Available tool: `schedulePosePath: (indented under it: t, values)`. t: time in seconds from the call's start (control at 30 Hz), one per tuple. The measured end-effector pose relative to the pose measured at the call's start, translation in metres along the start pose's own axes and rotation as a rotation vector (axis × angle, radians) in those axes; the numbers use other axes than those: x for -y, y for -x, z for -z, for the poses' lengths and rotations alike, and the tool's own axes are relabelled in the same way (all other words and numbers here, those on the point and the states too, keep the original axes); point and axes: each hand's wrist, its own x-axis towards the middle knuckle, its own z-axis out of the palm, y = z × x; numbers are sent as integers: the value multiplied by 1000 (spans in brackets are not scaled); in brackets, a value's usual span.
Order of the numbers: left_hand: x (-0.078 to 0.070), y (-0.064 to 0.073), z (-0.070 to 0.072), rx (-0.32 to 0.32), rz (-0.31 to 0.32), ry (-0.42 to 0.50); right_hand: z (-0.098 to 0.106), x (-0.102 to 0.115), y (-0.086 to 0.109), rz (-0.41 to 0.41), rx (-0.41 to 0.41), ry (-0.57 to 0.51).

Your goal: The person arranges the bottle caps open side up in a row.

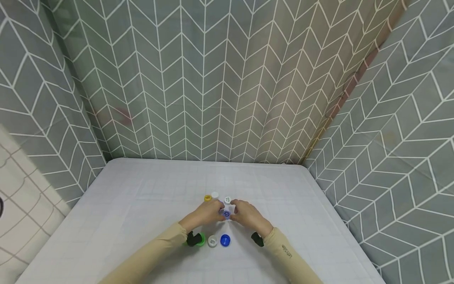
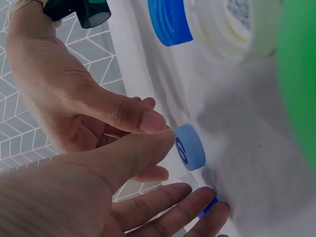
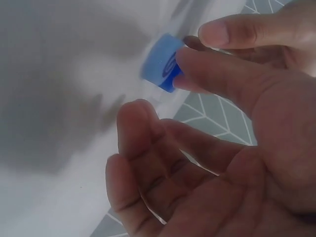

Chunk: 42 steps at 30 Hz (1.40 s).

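Note:
A light blue bottle cap [image 1: 226,214] with a dark swirl mark lies on the white table between both hands. My left hand [image 1: 210,211] is at its left, fingers spread and loosely bent, the thumb tip right at the cap's edge in the left wrist view. From the right, my right hand [image 1: 248,215] curves toward the same cap [image 3: 160,61], its thumb overlapping the cap in the right wrist view. A darker blue piece [image 2: 208,207] shows behind the left fingertips, mostly hidden.
Beyond the hands are a yellow cap [image 1: 207,198], a white cap [image 1: 214,195] and a printed white cap [image 1: 227,200]. Nearer stand a green cap [image 1: 201,239], a whitish cap [image 1: 212,241] and a blue cap [image 1: 225,240]. Patterned curtains [image 1: 205,79] surround the table.

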Motion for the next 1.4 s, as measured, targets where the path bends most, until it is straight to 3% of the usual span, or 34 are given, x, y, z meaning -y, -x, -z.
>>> schedulePosePath:
  t: [0.23,0.57,0.8,1.27,1.4]
  values:
    - [-3,-4,-2,0,1,-10,-6,-2,-4,11,11,-6]
    - [-6,-6,-2,-44,-57,-52,-11,-4,-8,51,-8,22]
    - [-4,-7,-6,-68,-29,-33,-14,-4,-9,69,-19,12]
    - [-2,-5,-9,-95,-60,-25,-12,0,-5,95,-20,36]
    - [-4,-4,-7,-79,-35,22,-8,3,-3,86,-8,11]
